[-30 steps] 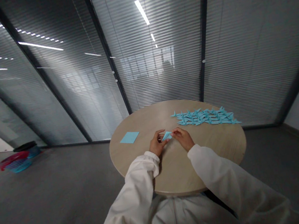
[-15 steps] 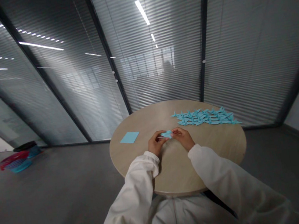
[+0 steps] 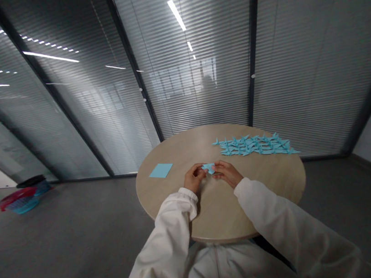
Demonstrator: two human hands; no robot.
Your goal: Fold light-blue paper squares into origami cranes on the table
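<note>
Between my two hands is a small folded piece of light blue paper (image 3: 208,168), held just above the middle of the round table. My left hand (image 3: 194,178) pinches its left side with thumb and fingers. On the other side, my right hand (image 3: 227,173) grips the paper's right edge. The exact folds are too small to make out. A flat sheet of blue paper (image 3: 161,170) lies to the left of my hands. Rows of folded blue paper cranes (image 3: 255,144) rest close together at the back right.
The round wooden table (image 3: 220,217) stands in front of my lap. Behind it rises a glass wall with blinds (image 3: 200,100). On the floor at the far left are a blue and red basket (image 3: 22,203) and a dark-rimmed one (image 3: 36,183).
The folded paper has turned so that a broader face shows between my hands. My right-hand fingers have shifted slightly; the cranes and the flat sheet are where they were.
</note>
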